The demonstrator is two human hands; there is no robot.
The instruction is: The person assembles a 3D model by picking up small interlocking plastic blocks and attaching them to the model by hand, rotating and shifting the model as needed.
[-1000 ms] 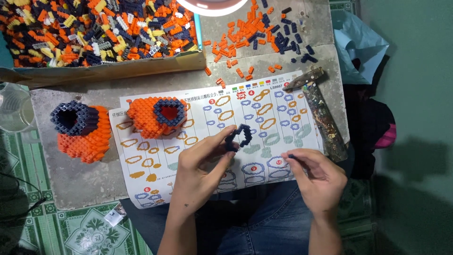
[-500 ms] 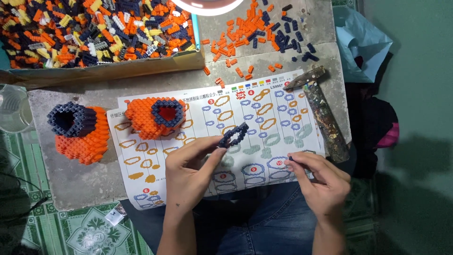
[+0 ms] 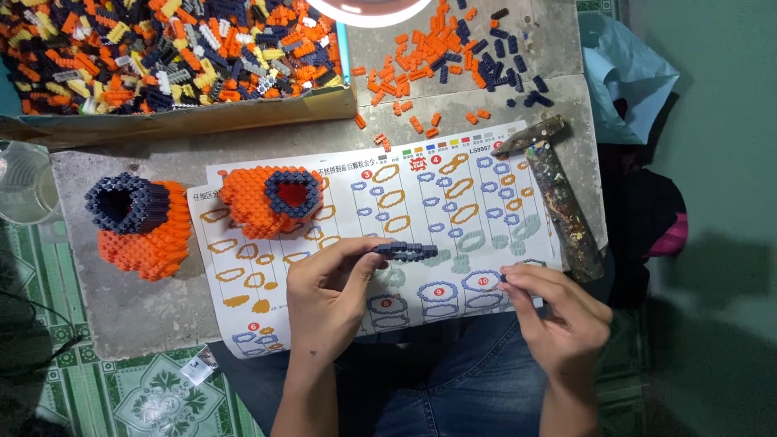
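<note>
My left hand [image 3: 328, 291] pinches a dark blue ring of small bricks [image 3: 406, 251], held flat and edge-on above the printed instruction sheet [image 3: 453, 194]. My right hand [image 3: 558, 311] is at the sheet's lower right edge, its fingertips closed on a single small dark blue brick [image 3: 503, 278]. Two orange and dark blue brick models stand to the left: one [image 3: 271, 198] on the sheet, the other [image 3: 137, 218] on the bare stone slab [image 3: 129, 311].
A cardboard tray [image 3: 186, 117] heaped with mixed bricks lies at the back left. Loose orange and dark blue bricks [image 3: 453, 57] are scattered at the back. A paint-stained hammer [image 3: 558, 194] rests at the right. A clear jar [image 3: 20, 182] stands at the left edge.
The blue ring has been turned from face-on to flat and edge-on in my left hand. My right hand stayed at the sheet's lower right with its small brick.
</note>
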